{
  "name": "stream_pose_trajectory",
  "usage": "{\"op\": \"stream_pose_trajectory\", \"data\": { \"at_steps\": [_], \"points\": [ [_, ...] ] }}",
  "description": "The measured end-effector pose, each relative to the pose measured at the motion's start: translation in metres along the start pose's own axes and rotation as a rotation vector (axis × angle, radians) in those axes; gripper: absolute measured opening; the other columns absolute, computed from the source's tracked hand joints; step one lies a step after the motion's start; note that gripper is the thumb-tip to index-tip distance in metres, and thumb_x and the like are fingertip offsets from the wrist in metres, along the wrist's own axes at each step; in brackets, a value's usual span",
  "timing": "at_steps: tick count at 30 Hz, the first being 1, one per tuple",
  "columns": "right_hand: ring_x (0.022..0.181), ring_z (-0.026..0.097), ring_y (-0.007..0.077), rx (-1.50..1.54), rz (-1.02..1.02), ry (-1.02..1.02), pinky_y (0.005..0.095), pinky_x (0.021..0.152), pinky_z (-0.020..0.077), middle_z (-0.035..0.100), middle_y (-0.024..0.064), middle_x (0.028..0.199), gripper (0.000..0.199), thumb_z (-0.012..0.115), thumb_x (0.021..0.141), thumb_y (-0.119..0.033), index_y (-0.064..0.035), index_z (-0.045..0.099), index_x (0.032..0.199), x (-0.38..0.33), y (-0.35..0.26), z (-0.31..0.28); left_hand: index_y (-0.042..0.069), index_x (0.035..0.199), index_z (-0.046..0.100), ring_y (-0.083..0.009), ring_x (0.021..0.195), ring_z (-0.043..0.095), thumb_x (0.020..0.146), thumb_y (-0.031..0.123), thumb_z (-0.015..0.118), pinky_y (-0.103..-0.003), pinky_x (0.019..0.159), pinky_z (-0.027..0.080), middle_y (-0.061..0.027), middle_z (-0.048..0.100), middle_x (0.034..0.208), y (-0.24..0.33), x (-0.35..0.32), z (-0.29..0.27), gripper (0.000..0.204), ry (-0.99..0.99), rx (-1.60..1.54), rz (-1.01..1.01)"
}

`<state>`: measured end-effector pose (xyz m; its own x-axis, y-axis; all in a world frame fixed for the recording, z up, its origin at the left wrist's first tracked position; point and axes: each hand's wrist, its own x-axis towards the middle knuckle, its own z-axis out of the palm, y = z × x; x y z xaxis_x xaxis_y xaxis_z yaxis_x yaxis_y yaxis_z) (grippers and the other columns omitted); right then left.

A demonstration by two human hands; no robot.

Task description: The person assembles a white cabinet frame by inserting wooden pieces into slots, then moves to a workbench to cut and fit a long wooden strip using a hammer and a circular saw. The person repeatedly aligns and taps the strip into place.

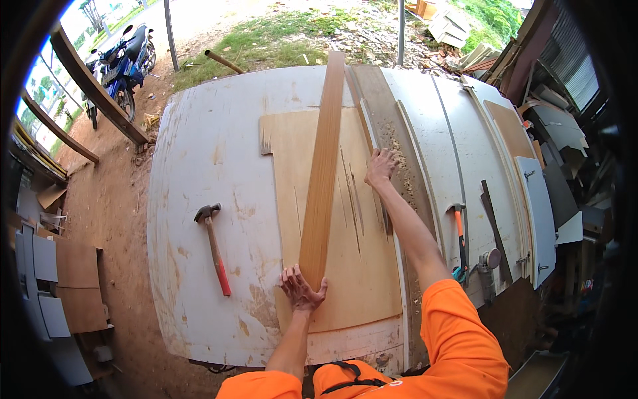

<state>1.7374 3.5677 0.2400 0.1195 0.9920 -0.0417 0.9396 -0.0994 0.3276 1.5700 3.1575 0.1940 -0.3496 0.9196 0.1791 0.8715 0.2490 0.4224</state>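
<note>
My left hand [303, 290] grips the near end of a long brown wooden plank [323, 159], its fingers on the left side and its thumb on the right. The plank lies lengthwise, slightly slanted, over a pale plywood sheet [292, 199] with a notched corner and dark split marks. My right hand [381, 166] reaches further forward, to the right of the plank. Its fingers are apart over a narrow light-edged strip [367, 123], beside wood shavings [399, 149] on a dusty board [379, 100]. Whether those fingertips press on the strip is hard to see.
On the white worktable [199, 153] a claw hammer [216, 249] with a red grip lies at left. An orange-handled hammer [459, 233], a dark strip [495, 229] and a metal-and-teal tool [488, 266] lie at right. Stacked panels [571, 159] stand beyond; a blue motorcycle [123, 73] is parked outside.
</note>
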Motion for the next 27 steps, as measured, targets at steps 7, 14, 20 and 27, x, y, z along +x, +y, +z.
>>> {"op": "stream_pose_trajectory", "data": {
  "at_steps": [7, 14, 20, 27],
  "points": [
    [0.142, 0.034, 0.0436, 0.001, -0.047, 0.122, 0.0622, 0.109, 0.0385, 0.039, 0.0184, 0.150, 0.086, 0.080, 0.076, -0.034, -0.0097, 0.038, 0.148, 0.000, 0.002, 0.015, -0.003, 0.142, 0.035, -0.0423, 0.133, 0.033, 0.073, 0.052, 0.076, -0.059, 0.116, 0.020, -0.0225, 0.039, 0.136, -0.001, -0.001, 0.001, 0.097, -0.016, 0.012, -0.002],
    [0.138, 0.040, 0.0414, 0.167, -0.073, -0.057, 0.0599, 0.103, 0.0457, 0.041, 0.0161, 0.148, 0.093, 0.079, 0.078, -0.035, -0.0105, 0.032, 0.154, -0.003, 0.010, -0.009, -0.004, 0.141, 0.039, -0.0411, 0.135, 0.032, 0.076, 0.059, 0.070, -0.057, 0.119, 0.019, -0.0221, 0.040, 0.135, -0.002, -0.001, 0.003, 0.095, -0.028, 0.066, 0.011],
    [0.131, 0.047, 0.0431, 0.172, -0.047, -0.039, 0.0571, 0.090, 0.0537, 0.043, 0.0169, 0.144, 0.093, 0.080, 0.076, -0.031, -0.0104, 0.032, 0.153, 0.011, 0.005, -0.004, -0.004, 0.140, 0.038, -0.0414, 0.135, 0.033, 0.077, 0.058, 0.070, -0.058, 0.119, 0.019, -0.0220, 0.041, 0.135, -0.001, 0.000, 0.002, 0.094, -0.018, 0.068, 0.013],
    [0.118, 0.054, 0.0473, 0.020, -0.044, -0.038, 0.0559, 0.077, 0.0556, 0.045, 0.0252, 0.132, 0.075, 0.076, 0.082, -0.031, -0.0085, 0.036, 0.141, 0.022, -0.012, 0.007, -0.003, 0.140, 0.039, -0.0409, 0.135, 0.033, 0.075, 0.057, 0.072, -0.058, 0.118, 0.020, -0.0215, 0.041, 0.135, -0.002, 0.000, 0.002, 0.094, -0.027, 0.058, 0.003]
  ]
}}
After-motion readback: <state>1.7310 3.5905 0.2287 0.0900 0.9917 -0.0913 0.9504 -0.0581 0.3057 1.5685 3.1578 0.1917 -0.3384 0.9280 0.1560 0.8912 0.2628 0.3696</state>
